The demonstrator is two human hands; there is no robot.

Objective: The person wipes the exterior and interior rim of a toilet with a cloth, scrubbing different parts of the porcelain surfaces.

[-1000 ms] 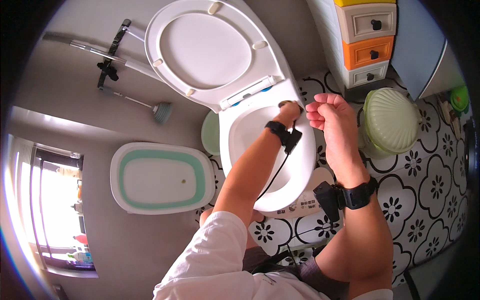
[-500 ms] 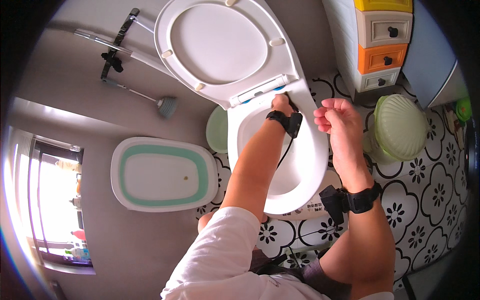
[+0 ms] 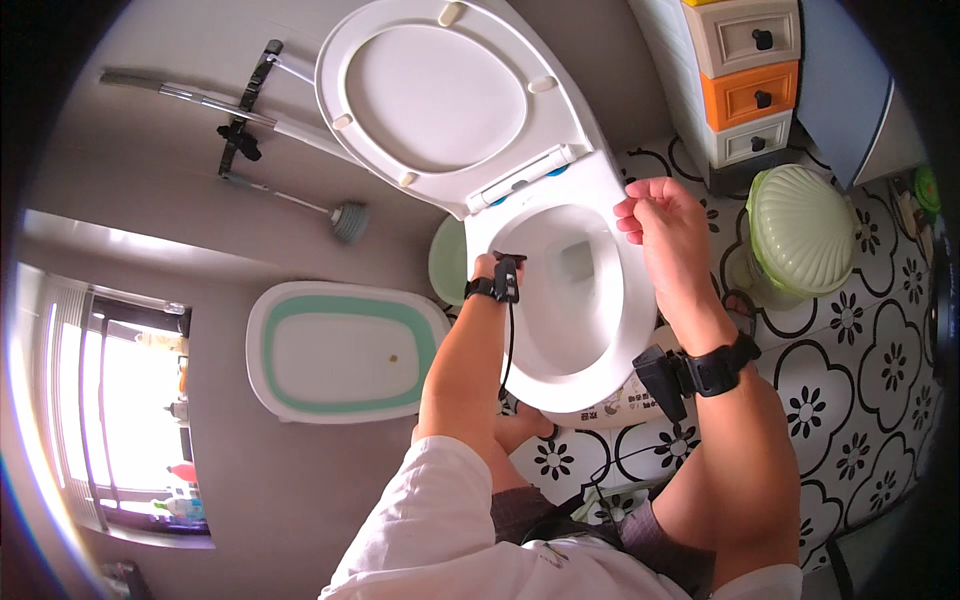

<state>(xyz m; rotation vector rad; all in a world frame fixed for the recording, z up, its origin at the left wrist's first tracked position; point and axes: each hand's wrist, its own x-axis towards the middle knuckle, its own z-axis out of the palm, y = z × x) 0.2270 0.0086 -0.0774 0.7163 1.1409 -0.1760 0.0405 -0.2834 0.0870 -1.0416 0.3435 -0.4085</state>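
Note:
A white toilet [image 3: 634, 300] stands before me with its lid and seat [image 3: 430, 95] raised. At the left side of its rim is my left hand [image 3: 486, 266], seen from behind. A black strap and small device sit on that wrist, and a thin dark piece shows by the fingers. Those fingers are mostly hidden, so what they hold, if anything, cannot be made out. My right hand [image 3: 668, 225] is held up over the right rim, palm turned inward, its fingers loosely bent and apart with nothing in them. Another black device is strapped to the right wrist.
Left of the toilet are a white and green folding tub [image 3: 348, 352] and a green basin [image 3: 449, 260]. A brush [image 3: 348, 222] hangs on the wall. To the right stand a pale green lidded bin [image 3: 800, 230] and a drawer unit [image 3: 752, 92]. The floor is patterned tile.
My left hand has moved from the back rim near the hinge, left and toward me, to the left rim. My right hand has shifted slightly left and farther away. The view has shifted a little.

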